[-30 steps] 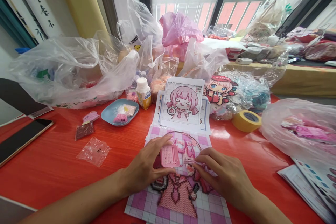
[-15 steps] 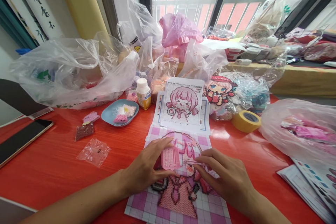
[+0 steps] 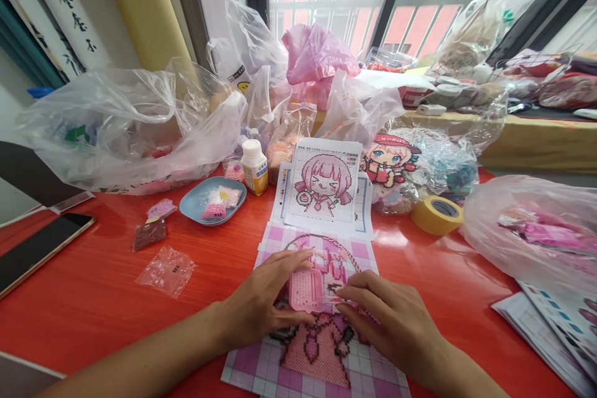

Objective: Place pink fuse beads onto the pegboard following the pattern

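Observation:
My left hand (image 3: 265, 295) grips a small pink bead tray (image 3: 306, 290) between thumb and fingers, above the bead picture. In my right hand (image 3: 392, 317) is a pair of thin pale tweezers (image 3: 331, 300), pinched between thumb and fingers, their tips at the tray's right edge. Whether a bead sits in the tips is too small to tell. Beneath both hands lies a half-covered bead picture (image 3: 314, 354) of a pink-haired figure on a purple-and-white checked pegboard (image 3: 247, 367). A printed pattern sheet (image 3: 323, 181) of the same figure leans behind it.
A blue plate (image 3: 189, 206) with bead bags and a white-yellow bottle (image 3: 254, 168) stand at the back left. Bead packets (image 3: 150, 233) and a phone (image 3: 41, 249) lie left. Yellow tape (image 3: 437, 216) and a plastic bag (image 3: 536, 230) are on the right.
The bead tray has shifted slightly right and down with my left hand. My right hand has moved a little left and down, bringing the tweezers to the tray's edge.

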The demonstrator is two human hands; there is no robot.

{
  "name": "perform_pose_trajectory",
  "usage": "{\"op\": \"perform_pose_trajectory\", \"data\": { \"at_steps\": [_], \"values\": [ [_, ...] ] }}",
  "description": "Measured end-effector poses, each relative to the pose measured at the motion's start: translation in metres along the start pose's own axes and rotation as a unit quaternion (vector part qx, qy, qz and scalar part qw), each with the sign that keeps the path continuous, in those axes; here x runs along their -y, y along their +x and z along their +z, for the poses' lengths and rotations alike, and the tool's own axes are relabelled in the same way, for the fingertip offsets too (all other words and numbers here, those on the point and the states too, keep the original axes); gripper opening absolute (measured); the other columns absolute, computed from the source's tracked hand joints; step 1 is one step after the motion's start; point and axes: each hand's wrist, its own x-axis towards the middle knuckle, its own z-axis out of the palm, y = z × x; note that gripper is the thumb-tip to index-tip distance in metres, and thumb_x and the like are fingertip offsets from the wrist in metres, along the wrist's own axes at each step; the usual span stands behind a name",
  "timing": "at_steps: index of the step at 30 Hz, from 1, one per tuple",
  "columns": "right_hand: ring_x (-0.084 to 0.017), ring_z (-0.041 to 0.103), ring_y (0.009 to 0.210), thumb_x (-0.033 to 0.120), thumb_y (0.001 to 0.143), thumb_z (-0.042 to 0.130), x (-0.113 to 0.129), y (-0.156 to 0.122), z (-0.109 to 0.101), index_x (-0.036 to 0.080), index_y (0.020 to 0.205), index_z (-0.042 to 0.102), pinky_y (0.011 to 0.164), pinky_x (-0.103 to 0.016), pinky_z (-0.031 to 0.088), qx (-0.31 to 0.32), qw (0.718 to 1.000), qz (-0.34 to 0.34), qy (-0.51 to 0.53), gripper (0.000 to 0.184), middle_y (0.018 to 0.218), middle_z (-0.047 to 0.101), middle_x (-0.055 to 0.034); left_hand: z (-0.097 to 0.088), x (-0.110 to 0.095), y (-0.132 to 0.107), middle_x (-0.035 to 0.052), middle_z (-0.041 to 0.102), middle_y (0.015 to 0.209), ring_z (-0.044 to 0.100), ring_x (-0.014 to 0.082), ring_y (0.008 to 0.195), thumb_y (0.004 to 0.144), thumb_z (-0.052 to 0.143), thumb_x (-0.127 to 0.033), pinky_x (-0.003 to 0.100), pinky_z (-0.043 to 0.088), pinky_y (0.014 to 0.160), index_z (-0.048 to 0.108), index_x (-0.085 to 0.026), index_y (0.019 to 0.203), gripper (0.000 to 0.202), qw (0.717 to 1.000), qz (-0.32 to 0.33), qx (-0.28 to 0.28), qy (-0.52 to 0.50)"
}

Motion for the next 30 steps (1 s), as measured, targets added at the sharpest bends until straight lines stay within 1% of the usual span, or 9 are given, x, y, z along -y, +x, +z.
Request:
{"op": "perform_pose_trajectory", "data": {
  "at_steps": [9,15,23,27,30],
  "values": [
    [-0.009,0.059,0.063,0.022,0.094,0.049,0.0009,-0.0006,0.0016,0.019,0.095,0.058,0.050,-0.020,0.042,0.003,1.000,0.002,0.006,0.010,0.080,0.062,-0.0015,-0.0002,-0.0007,0.0013,0.0144,0.062,0.124,0.057,0.0278,0.120,0.078,0.066,-0.047,0.044,0.049,0.101,0.021,-0.024,0.145,0.084,1.000,0.006,-0.004,0.007],
    [-0.009,0.059,0.064,0.021,0.094,0.050,0.0002,-0.0006,0.0001,0.019,0.095,0.057,0.049,-0.020,0.041,-0.020,1.000,0.009,-0.012,0.008,0.080,0.062,-0.0013,-0.0004,-0.0004,0.0001,0.0134,0.064,0.122,0.058,0.0279,0.119,0.079,0.065,-0.047,0.044,0.050,0.100,0.022,-0.024,0.145,0.082,1.000,0.000,-0.004,0.013],
    [-0.006,0.056,0.061,0.020,0.090,0.056,-0.0034,0.0032,-0.0060,0.018,0.092,0.057,0.050,-0.017,0.041,-0.058,0.997,0.027,-0.038,0.003,0.077,0.062,-0.0006,-0.0011,-0.0009,-0.0018,0.0124,0.063,0.122,0.058,0.0270,0.119,0.084,0.062,-0.042,0.047,0.049,0.100,0.022,-0.024,0.145,0.074,0.997,-0.045,-0.039,0.047],
    [-0.006,0.054,0.057,0.021,0.090,0.056,-0.0042,0.0041,-0.0060,0.019,0.089,0.057,0.047,-0.018,0.038,-0.050,0.997,0.029,-0.048,0.003,0.075,0.061,0.0002,-0.0009,0.0004,-0.0021,0.0111,0.062,0.123,0.057,0.0253,0.120,0.085,0.062,-0.040,0.045,0.048,0.102,0.021,-0.024,0.145,0.075,0.996,-0.054,-0.051,0.057],
    [-0.006,0.052,0.054,0.024,0.091,0.054,-0.0048,0.0040,-0.0054,0.020,0.085,0.057,0.043,-0.019,0.034,-0.030,0.998,0.031,-0.053,0.008,0.072,0.061,0.0014,-0.0002,0.0017,-0.0023,0.0106,0.062,0.124,0.056,0.0249,0.122,0.084,0.063,-0.039,0.045,0.047,0.104,0.021,-0.024,0.145,0.076,0.995,-0.057,-0.051,0.062]
  ]
}}
